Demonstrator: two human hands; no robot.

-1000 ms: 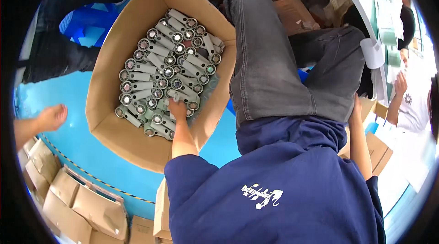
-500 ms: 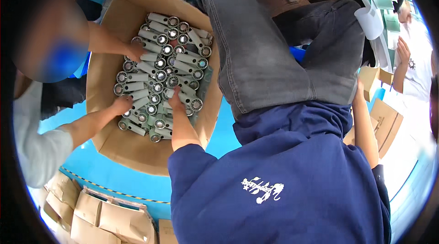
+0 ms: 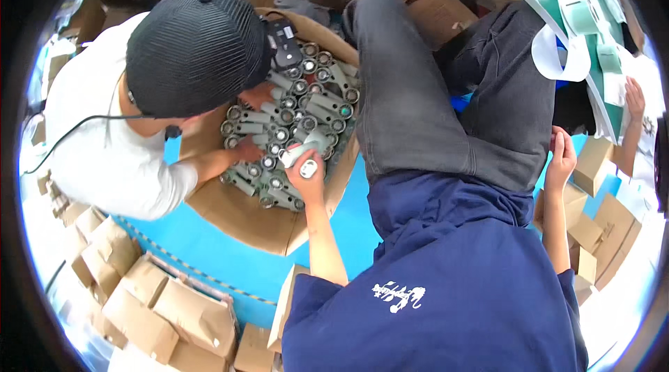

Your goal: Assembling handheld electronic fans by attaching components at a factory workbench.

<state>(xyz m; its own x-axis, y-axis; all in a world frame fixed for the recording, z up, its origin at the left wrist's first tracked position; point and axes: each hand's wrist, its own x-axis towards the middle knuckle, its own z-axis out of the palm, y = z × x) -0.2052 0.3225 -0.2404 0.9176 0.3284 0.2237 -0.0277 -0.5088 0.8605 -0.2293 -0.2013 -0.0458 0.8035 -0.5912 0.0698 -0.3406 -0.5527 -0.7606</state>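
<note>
Since half a second ago, a co-worker's head in a black ribbed cap (image 3: 197,48) has leaned in over the cardboard box (image 3: 240,211), where earlier only that person's arms reached in, and the left hand (image 3: 304,171) has lifted one grey-white cylindrical part (image 3: 298,154) off the pile

Head view: the cap and the white shirt (image 3: 97,142) hide the box's left and upper walls and part of its load; the co-worker's face cannot be seen. One of that person's hands (image 3: 245,152) lies on the parts at the left of the pile, the other is mostly hidden under the cap. The left hand's grip is closed around the lifted part, which sits just above the pile near the box's right wall, its round end facing the camera. The right hand (image 3: 562,157) rests by the grey trouser leg (image 3: 425,93), fingers curled loosely and holding nothing that can be made out; whether it touches the cloth is hard to tell

The box stands on a blue floor (image 3: 230,260) and holds many like cylindrical parts (image 3: 313,96) packed in rows, round ends up. Small flat cartons (image 3: 139,302) lie at lower left, more cartons (image 3: 599,218) at right, bent by the rim. Another person's hand (image 3: 634,96) shows at the far right, cut off
</note>
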